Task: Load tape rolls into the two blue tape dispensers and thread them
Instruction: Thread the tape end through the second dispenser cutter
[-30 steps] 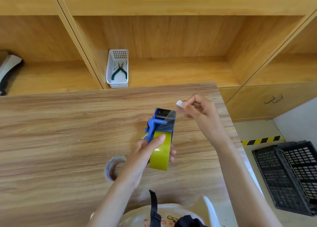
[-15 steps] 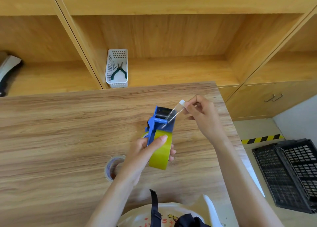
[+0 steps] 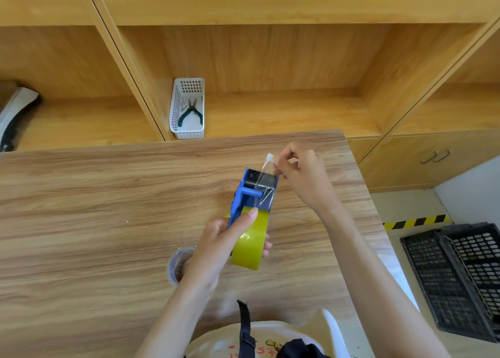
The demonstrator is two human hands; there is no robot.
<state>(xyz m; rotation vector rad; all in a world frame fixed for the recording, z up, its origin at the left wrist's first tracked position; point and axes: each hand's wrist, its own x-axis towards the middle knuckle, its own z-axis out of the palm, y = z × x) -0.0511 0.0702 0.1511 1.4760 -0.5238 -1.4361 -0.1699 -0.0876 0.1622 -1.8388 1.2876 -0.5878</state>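
One dispenser is in hand, and the step looks like threading. At lower centre of the frame, the left hand point(image 3: 216, 252) grips the blue tape dispenser point(image 3: 250, 195), thumb pressed on the yellow tape roll point(image 3: 250, 241) mounted in it. Right of centre, the right hand point(image 3: 303, 173) pinches the clear tape end point(image 3: 266, 179) between thumb and forefinger, above the toothed blade. Next, I judge, it must be drawn taut over the roller.
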